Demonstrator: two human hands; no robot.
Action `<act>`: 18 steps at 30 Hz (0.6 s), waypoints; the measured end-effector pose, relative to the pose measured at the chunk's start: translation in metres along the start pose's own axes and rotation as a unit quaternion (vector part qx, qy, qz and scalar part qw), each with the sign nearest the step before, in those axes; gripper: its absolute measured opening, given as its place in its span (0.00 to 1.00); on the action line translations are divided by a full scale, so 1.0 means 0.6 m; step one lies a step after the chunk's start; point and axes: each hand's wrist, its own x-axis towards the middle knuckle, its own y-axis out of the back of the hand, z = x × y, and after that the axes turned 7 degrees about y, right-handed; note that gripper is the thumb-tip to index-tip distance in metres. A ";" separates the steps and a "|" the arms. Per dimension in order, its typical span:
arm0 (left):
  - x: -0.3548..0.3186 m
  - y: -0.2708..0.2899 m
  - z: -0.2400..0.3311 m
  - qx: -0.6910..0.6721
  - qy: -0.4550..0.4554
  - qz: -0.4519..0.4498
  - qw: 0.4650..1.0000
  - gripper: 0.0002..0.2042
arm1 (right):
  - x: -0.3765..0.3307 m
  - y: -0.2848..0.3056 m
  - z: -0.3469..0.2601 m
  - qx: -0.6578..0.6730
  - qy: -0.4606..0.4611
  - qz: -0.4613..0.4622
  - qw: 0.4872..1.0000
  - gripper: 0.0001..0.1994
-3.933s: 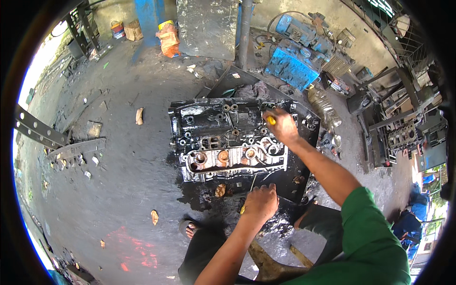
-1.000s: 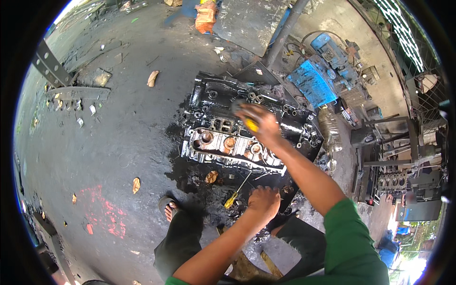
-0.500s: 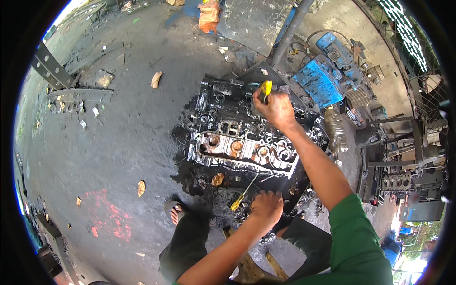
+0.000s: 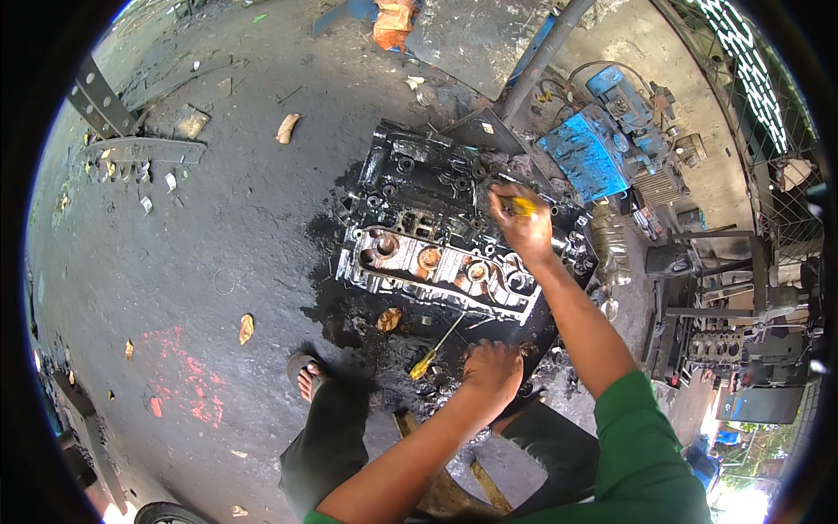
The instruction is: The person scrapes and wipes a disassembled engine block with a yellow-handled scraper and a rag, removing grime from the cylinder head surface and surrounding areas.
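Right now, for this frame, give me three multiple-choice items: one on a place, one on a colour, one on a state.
1. Where does the loose screwdriver lie?
A. on the ground in front of the engine block, beside the left hand
B. on the blue machine
C. in the left hand

2. What colour is the handle of the tool in the right hand?
A. red
B. yellow
C. white

3. How is the right hand?
A. flat on the ground
B. open above the sandalled foot
C. closed around a tool over the engine block

Answers: 1 A, it lies on the oily ground beside the left hand; 2 B, yellow shows past the fingers; 3 C, the fingers wrap the handle.
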 end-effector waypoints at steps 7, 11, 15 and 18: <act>-0.004 0.003 -0.005 0.005 0.009 -0.034 0.999 0.13 | -0.007 -0.035 0.006 -0.035 -0.078 -0.028 0.996 0.05; 0.000 -0.005 0.001 0.000 0.024 -0.040 0.999 0.13 | -0.006 -0.025 0.003 -0.027 0.000 -0.026 0.999 0.06; 0.002 -0.003 -0.002 -0.007 0.023 -0.004 1.000 0.13 | -0.009 0.004 0.001 0.028 -0.060 -0.017 0.998 0.06; -0.003 0.002 -0.008 0.003 0.013 -0.011 1.000 0.13 | -0.009 -0.001 0.008 -0.084 -0.078 -0.125 0.986 0.06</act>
